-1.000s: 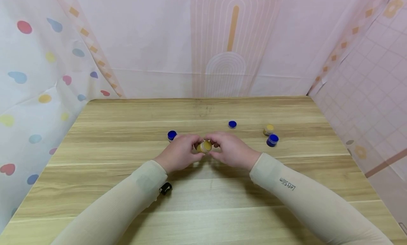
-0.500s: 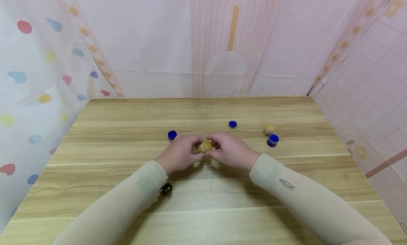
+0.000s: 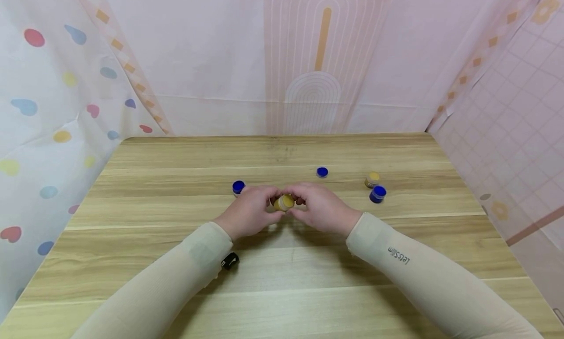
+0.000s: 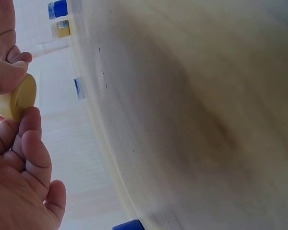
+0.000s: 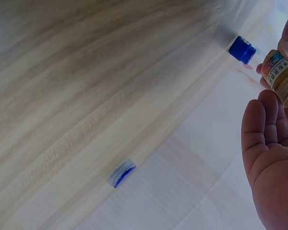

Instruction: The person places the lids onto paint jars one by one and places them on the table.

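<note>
A small yellow paint jar [image 3: 284, 203] is held tilted between my two hands, above the middle of the table. My left hand [image 3: 248, 211] grips its body, with the thumb on the near side. Around the top end curl the fingers and thumb of my right hand [image 3: 323, 207]. A printed label shows on the jar [image 5: 277, 72] in the right wrist view. In the left wrist view its yellow round end [image 4: 26, 97] sits between fingers of both hands. A blue paint jar [image 3: 238, 187] stands just behind my left hand, partly hidden by it.
On the wooden table [image 3: 282, 300], a flat blue lid [image 3: 322, 172] lies towards the back. Farther right, a second yellow jar [image 3: 372, 179] stands close behind another blue jar [image 3: 377, 194]. A small black object [image 3: 230, 260] shows beside the left cuff. Patterned cloth walls surround the table.
My right hand drew slightly away from the jar's end half a second ago and is now back around it. My left hand and the other things stay in place.
</note>
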Motion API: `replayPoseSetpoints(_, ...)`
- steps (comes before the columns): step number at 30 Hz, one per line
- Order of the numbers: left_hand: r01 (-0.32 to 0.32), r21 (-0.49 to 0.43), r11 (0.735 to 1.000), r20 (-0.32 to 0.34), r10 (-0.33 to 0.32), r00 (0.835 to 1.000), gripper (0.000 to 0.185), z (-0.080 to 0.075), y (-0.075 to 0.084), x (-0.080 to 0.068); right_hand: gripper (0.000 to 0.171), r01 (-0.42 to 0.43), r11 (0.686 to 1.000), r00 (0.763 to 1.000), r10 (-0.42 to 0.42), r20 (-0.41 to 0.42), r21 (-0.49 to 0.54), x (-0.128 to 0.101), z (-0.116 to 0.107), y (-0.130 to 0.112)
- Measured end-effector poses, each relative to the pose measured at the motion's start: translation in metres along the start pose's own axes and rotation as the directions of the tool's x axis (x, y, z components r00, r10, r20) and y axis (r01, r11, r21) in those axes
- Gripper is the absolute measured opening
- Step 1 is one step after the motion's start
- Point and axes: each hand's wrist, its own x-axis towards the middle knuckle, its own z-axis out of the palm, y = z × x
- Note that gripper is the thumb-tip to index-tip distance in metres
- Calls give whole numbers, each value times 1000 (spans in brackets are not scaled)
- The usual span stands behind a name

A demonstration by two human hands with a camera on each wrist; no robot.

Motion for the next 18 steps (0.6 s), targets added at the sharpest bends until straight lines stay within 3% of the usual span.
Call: replayPoseSetpoints(18, -38, 37, 999, -14, 38, 999, 30, -1, 2, 0, 40, -51, 998, 999, 51, 0, -43, 0, -1, -5)
